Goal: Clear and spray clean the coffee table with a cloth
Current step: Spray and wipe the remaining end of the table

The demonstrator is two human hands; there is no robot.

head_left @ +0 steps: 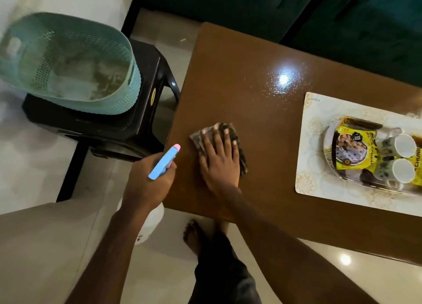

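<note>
Cloth (230, 141): flat on coffee table (262, 59), near its left edge
Right hand (218, 159): fingers spread, pressing down on cloth
Left hand (148, 178): wrapped tight round spray bottle (163, 162), just off table edge
Tray (319, 166): right side, holding two mugs (402, 159)

Pale glossy tiles (159, 269) are covering the floor, and a ceiling lamp is glinting off them at lower right. A dark green sofa (251, 9) is running along the top. A dark plastic stool (127, 130) is standing on the left, carrying a teal perforated basket (75, 59). A beige cushioned seat (41, 242) is filling the lower left corner.
</note>
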